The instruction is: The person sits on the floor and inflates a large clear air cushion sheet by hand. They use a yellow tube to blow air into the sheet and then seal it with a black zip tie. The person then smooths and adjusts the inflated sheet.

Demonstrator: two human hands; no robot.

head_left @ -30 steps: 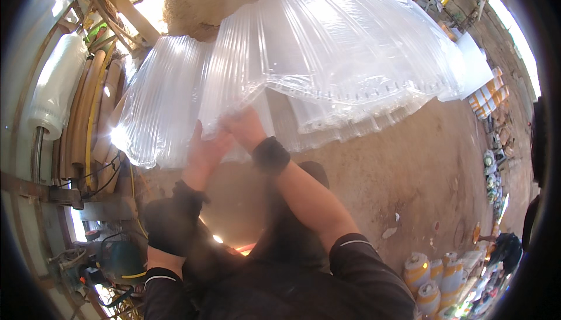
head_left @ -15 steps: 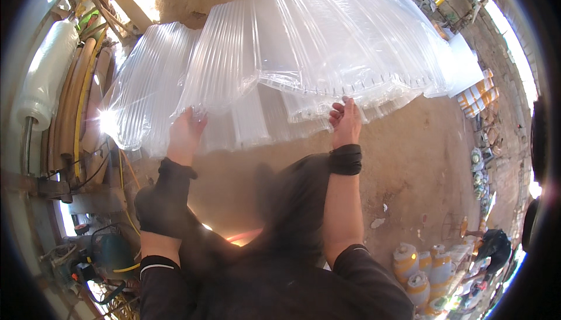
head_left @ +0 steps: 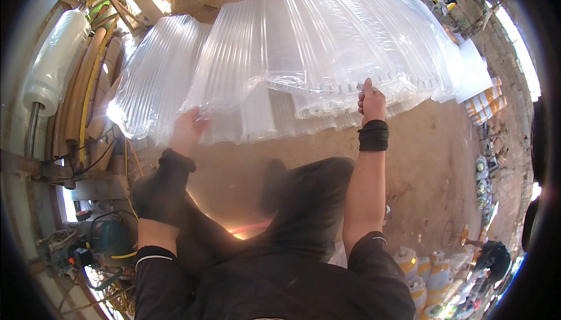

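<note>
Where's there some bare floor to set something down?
Mostly bare floor lies right of your right forearm, between the plastic sheet and the wrapped bundles; a smaller patch shows between sheet and legs. Your left is crowded: rolls, and a machine.

Your black sleeves (head_left: pixel 156 282) carry a thin white stripe (head_left: pixel 155 256). At twelve o'clock, whitish, translucent plastic sheeting (head_left: pixel 333 33) shows ribbed streaks. At four, hazy bundles (head_left: pixel 437 276) seem white banded orange; at eight, a dark-green tank (head_left: pixel 112 235).

Bright glare stars the plastic sheeting (head_left: pixel 234 57), and the bent rim fades black.
</note>
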